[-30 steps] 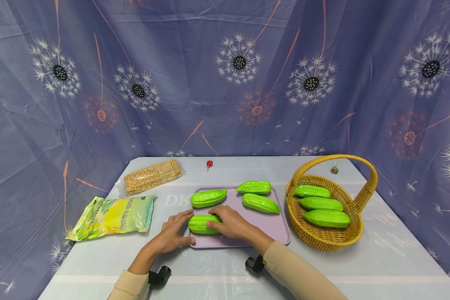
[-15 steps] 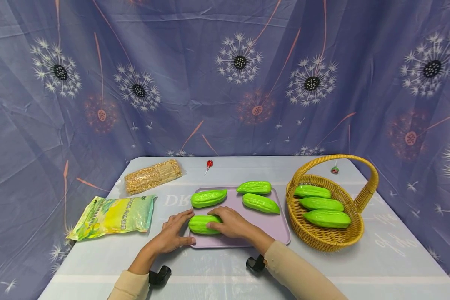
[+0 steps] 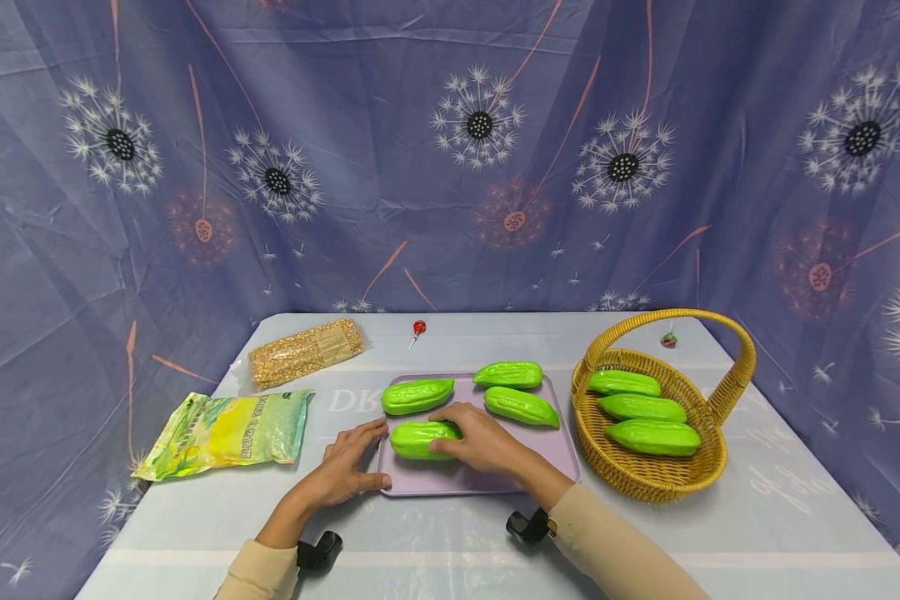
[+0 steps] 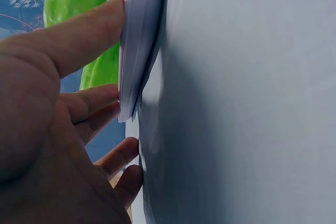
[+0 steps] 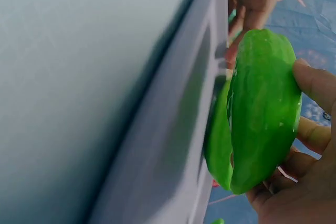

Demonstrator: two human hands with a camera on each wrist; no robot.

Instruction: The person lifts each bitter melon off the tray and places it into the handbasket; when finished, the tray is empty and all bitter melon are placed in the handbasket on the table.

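My right hand [image 3: 483, 440] pinches a bright green ridged gourd [image 3: 414, 440] between thumb and fingers, above the left part of the lilac tray [image 3: 536, 458]. In the right wrist view that gourd [image 5: 265, 114] stands away from the tray surface, its blunt end toward the other hand. My left hand [image 3: 345, 471] rests at the tray's left edge, its fingers spread; in the left wrist view the thumb lies against the tray rim [image 4: 139, 40]. Three more such gourds lie at the back of the tray, one at left [image 3: 417, 397] and two at right [image 3: 521, 406].
A wicker basket [image 3: 648, 487] with a tall handle stands right of the tray, three green gourds [image 3: 652, 437] inside. At left lie a yellow-green bag [image 3: 232, 433] and a clear pack of kernels [image 3: 303, 354]. A red lollipop [image 3: 418, 327] and a green one [image 3: 669, 340] lie farther back.
My right hand has raised the gourd off the tray's front left and moved it slightly right and away from me. The left hand has stayed at the tray edge.
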